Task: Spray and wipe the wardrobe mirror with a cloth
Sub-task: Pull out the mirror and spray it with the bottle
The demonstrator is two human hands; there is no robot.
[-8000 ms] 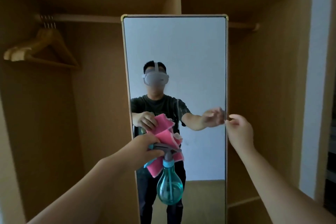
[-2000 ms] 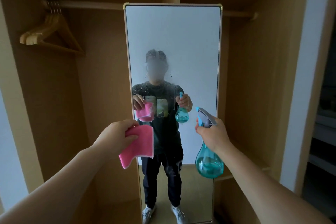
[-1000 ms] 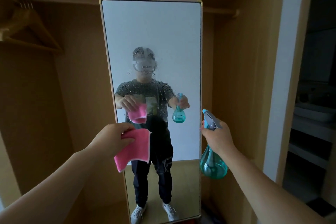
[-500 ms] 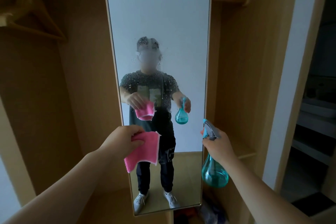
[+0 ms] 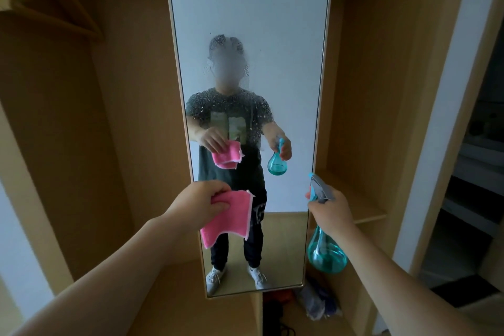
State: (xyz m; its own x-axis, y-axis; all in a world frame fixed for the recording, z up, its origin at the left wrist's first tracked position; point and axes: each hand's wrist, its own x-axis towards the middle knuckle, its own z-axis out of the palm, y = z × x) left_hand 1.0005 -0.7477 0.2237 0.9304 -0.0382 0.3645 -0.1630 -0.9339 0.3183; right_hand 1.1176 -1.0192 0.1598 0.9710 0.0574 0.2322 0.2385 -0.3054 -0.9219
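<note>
While both arms reached toward the tall gold-framed wardrobe mirror [image 5: 245,22], the left hand [image 5: 201,204] had its fingers [image 5: 218,206] curled over the top corner of a pink microfibre cloth [image 5: 229,218] in a pinch grip. The cloth hung free below that hand, in front of the mirror's lower part. Whether it touched the glass: cannot tell.

The right hand [image 5: 331,210] was wrapped round the neck of a teal translucent plastic spray bottle [image 5: 326,254]. Its grey trigger head stuck up above the knuckles, nozzle aimed toward the mirror's right edge. One fingertip sat at the trigger front; pulled or not, cannot tell. The bottle's bulb hung under the hand, just right of the mirror frame, apart from the glass.

Fine water droplets [image 5: 231,106] covered the glass at mid-height, with a fogged patch above them.

The mirror stood upright inside an open light-wood wardrobe [image 5: 136,117]. There was a wooden hanger [image 5: 41,8] at upper left, a wooden shelf [image 5: 351,199] behind the right hand, and dark clutter [image 5: 316,303] on the floor by the mirror's foot.
</note>
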